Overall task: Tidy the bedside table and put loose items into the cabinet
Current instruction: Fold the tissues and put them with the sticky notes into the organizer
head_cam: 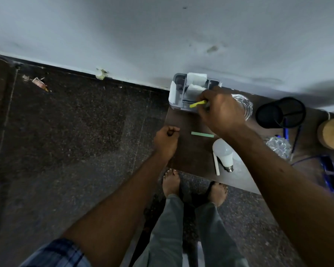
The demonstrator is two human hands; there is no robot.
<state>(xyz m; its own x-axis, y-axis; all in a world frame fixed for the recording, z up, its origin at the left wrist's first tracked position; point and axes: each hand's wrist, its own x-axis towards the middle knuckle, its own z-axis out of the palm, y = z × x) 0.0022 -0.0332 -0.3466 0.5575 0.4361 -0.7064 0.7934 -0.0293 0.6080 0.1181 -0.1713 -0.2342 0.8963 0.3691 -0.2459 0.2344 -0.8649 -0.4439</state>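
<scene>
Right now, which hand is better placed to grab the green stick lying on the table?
Probably the left. The left hand sits at the table edge just beside the green stick, fingers curled, apparently empty. The right hand is busy pinching a yellow stick over the grey organizer.

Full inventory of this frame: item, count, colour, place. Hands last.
table: 1, dark brown, against wall
organiser: 1, grey, white paper inside, table's back-left corner
yellow stick: 1, yellow, in right hand
green stick: 1, green, flat mid-table
bulb: 1, white, lying near table's front
white strip: 1, white, just left of bulb
glass dish: 1, clear, behind right hand
mesh cup: 1, black, tipped, right of dish
pens: count unclear, blue, by mesh cup
wrapper: 1, clear, right of bulb
wooden item: 1, tan, right edge
litter: few scraps, pale, floor top left
feet: 2, bare, floor by table's front
left hand: 1, fist, table's left edge, contents unclear
right hand: 1, pinching yellow stick
</scene>
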